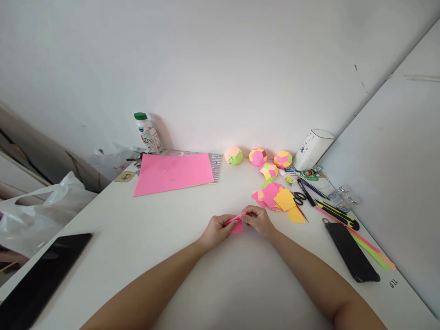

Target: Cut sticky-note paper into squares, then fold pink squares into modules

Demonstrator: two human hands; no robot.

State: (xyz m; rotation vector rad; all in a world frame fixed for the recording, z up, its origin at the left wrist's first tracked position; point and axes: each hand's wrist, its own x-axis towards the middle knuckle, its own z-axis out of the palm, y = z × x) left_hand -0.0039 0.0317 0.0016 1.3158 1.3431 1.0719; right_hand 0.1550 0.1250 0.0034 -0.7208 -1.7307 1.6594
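Between my two hands, in the middle of the head view, is a small piece of pink paper (237,227) with its top edge folded over. My left hand (217,230) pinches it at the left end of the fold. At the right end my right hand (257,221) grips the same fold between thumb and fingers. Just beyond my right hand lies a loose pile of pink and orange paper pieces (273,196). Black-handled scissors (299,198) rest against the pile's right side.
Several multicoloured paper balls (257,156) stand along the wall. A large pink sheet (175,172) lies back left by a bottle (149,134). On the right are a cutter (337,214), a black case (351,252) and paper strips (373,250); a black tablet (44,279) is front left.
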